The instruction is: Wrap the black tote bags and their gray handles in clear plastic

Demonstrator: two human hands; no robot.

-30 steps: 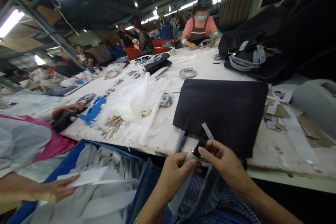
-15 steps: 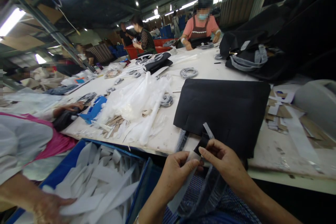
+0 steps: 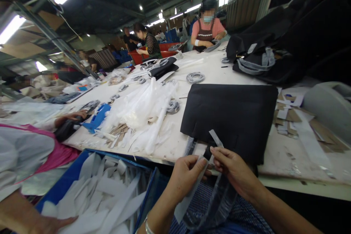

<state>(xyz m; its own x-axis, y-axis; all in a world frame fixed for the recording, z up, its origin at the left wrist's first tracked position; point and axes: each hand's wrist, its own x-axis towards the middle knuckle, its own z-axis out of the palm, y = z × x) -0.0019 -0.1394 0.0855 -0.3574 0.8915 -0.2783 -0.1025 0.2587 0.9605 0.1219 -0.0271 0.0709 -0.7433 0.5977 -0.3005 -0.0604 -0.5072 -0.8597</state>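
My left hand [image 3: 186, 173] and my right hand [image 3: 233, 170] meet at the near edge of the white table [image 3: 167, 146]. Both pinch the end of a black strap [image 3: 210, 150] that hangs from a flat black fabric piece [image 3: 233, 115]. A pale translucent strip [image 3: 189, 199] runs from my left fingers down over my lap, and a short clear end [image 3: 216, 137] sticks up above my right thumb. A grey translucent band [image 3: 216, 204] hangs below my right hand.
A blue bin [image 3: 68, 175] of white strips stands at the lower left, with a neighbour's hand [image 3: 44, 225] in it. Clear plastic sleeves [image 3: 142, 106], grey cord coils [image 3: 195, 77] and cardboard scraps [image 3: 287, 117] lie on the table. Black bags [image 3: 274, 58] pile at the right. Other people work at the far end.
My hands have kept their hold and shifted slightly; the pale strip is drawn a little farther. The neighbour's hand dropped its white strip and moved down into the blue bin.
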